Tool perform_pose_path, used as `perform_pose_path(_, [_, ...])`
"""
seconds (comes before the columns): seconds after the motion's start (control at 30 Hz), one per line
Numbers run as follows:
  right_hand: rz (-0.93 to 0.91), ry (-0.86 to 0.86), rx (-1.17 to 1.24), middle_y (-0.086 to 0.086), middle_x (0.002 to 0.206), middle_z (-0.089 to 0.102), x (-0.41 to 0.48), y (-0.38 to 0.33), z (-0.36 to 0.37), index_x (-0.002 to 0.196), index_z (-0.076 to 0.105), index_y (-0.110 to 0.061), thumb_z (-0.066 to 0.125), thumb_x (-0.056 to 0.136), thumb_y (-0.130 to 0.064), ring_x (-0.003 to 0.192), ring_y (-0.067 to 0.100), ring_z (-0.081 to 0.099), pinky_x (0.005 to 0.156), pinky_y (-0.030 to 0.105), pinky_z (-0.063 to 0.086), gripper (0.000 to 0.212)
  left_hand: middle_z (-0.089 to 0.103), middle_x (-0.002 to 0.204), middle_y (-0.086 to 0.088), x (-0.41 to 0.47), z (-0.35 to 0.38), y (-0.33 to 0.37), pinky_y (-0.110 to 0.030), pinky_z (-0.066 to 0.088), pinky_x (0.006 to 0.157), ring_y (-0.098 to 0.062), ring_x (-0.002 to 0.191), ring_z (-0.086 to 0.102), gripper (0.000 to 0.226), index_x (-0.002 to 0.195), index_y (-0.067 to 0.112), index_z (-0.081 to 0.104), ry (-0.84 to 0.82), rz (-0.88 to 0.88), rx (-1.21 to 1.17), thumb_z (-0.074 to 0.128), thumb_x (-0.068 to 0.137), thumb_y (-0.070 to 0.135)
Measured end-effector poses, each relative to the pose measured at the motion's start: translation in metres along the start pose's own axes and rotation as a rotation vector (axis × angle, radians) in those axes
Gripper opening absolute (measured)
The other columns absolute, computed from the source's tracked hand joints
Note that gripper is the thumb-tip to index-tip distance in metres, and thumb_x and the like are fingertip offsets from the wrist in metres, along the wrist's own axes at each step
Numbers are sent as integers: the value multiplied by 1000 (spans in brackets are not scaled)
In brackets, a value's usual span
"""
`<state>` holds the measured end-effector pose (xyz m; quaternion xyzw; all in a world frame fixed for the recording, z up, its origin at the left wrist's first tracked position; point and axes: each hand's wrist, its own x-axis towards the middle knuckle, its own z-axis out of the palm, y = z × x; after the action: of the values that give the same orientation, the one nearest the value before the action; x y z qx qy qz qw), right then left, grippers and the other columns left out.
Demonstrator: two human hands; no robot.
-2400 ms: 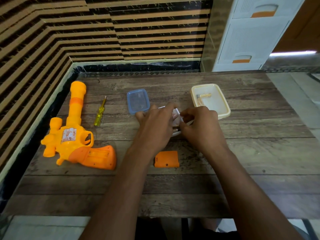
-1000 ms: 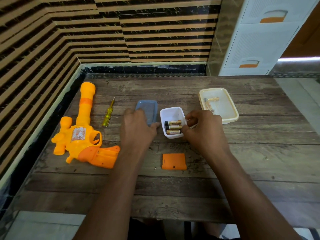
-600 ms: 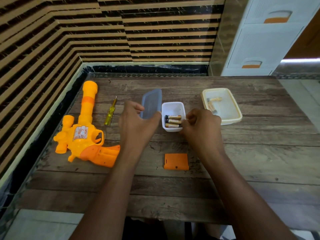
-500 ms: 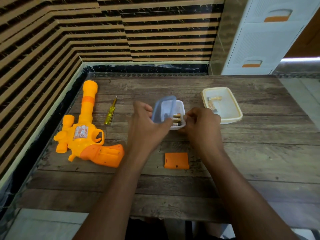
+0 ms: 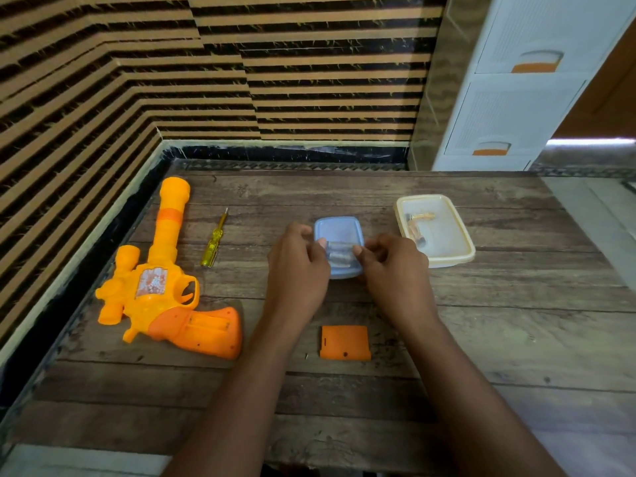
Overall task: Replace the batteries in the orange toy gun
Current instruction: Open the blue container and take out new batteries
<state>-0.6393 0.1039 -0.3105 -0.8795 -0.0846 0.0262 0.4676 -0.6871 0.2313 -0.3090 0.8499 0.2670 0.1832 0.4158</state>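
Observation:
The orange toy gun (image 5: 161,287) lies on its side at the table's left, its grip compartment open. Its orange battery cover (image 5: 345,342) lies loose near the table's middle, with a tiny screw (image 5: 306,355) beside it. A blue lid (image 5: 339,242) sits on the small white battery box, batteries showing dimly through it. My left hand (image 5: 296,270) holds the lid's left edge, thumb on top. My right hand (image 5: 395,270) grips the right edge of the lid and box.
A yellow screwdriver (image 5: 214,241) lies between the gun and the box. A cream container (image 5: 435,232) with batteries inside stands at the right. A white drawer unit (image 5: 516,84) stands behind the table's far right corner. Striped walls border the table at left and back.
My left hand picked the blue lid up from the table and brought it right, over the white battery box. The lid now covers the box, with both hands on it.

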Motion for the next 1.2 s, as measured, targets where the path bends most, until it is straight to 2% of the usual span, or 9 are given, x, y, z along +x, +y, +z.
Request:
perform_pose_path(0.07, [0, 4, -23, 0, 75, 68, 1, -1, 2, 97, 73, -12, 67, 100, -29, 74, 17, 66, 66, 34, 53, 18, 70, 109, -3, 5, 3, -3, -43, 60, 83, -16, 96, 65, 23, 118, 15, 65, -12, -24, -25, 52, 107, 30])
perform_pose_path(0.2, [-38, 20, 48, -9, 69, 64, -3, -2, 0, 93, 71, -16, 71, 98, -28, 65, 2, 60, 54, 19, 42, 12, 72, 81, -7, 6, -5, -4, -37, 59, 61, -26, 75, 72, 38, 91, 11, 70, -6, -106, -234, 48, 108, 38])
perform_pose_path(0.33, [-94, -8, 273, -4, 75, 71, -11, -8, 1, 93, 72, -18, 73, 96, -26, 71, 12, 69, 66, 40, 60, 9, 68, 78, -20, 4, -17, -3, -46, 57, 61, -37, 74, 70, 61, 84, -5, 63, 50, -38, -345, 41, 108, 48])
perform_pose_path(0.4, [-154, -14, 306, -6, 78, 71, -15, -10, 2, 91, 70, -18, 73, 96, -26, 72, 10, 69, 66, 41, 61, 10, 62, 73, -15, 1, -19, 3, -40, 51, 59, -30, 68, 64, 58, 77, 5, 56, 60, 19, -347, 37, 109, 49])
perform_pose_path(0.53, [-279, 62, 291, -10, 74, 59, -19, -15, 3, 83, 59, -23, 55, 107, -34, 68, 4, 55, 60, 22, 43, 27, 55, 72, 2, -11, -17, 19, -15, 40, 56, 3, 63, 54, 42, 76, 26, 49, 123, 125, -291, 32, 111, 40])
perform_pose_path(0.67, [-274, 176, 271, -10, 69, 47, -22, -23, 12, 72, 41, -34, 30, 111, -39, 64, 8, 46, 60, 28, 36, 41, 51, 67, 4, -19, -13, 26, -12, 39, 57, -2, 66, 54, 40, 75, 30, 45, 144, 290, -224, 31, 112, 33])
perform_pose_path(0.87, [-175, 281, 366, -8, 65, 49, -21, -30, 15, 68, 42, -32, 28, 111, -45, 62, 3, 52, 62, 29, 40, 48, 46, 63, 11, -13, -11, 19, -10, 31, 55, -9, 59, 52, 38, 77, 24, 46, 159, 484, -149, 30, 111, 30])
perform_pose_path(1.07, [-228, 201, 317, -5, 70, 52, -12, -37, 10, 71, 45, -27, 23, 109, -43, 76, -7, 56, 67, 11, 39, 46, 42, 59, 12, -9, -10, 22, -10, 30, 50, -9, 58, 51, 42, 71, 23, 45, 235, 457, -160, 32, 111, 29])
perform_pose_path(1.2, [-221, 153, 361, -4, 62, 52, -13, -38, 10, 65, 46, -24, 38, 111, -40, 59, 6, 54, 54, 26, 41, 49, 43, 54, 10, -11, -11, 21, -13, 32, 45, -6, 56, 54, 47, 65, 29, 42, 230, 359, -177, 37, 112, 28])
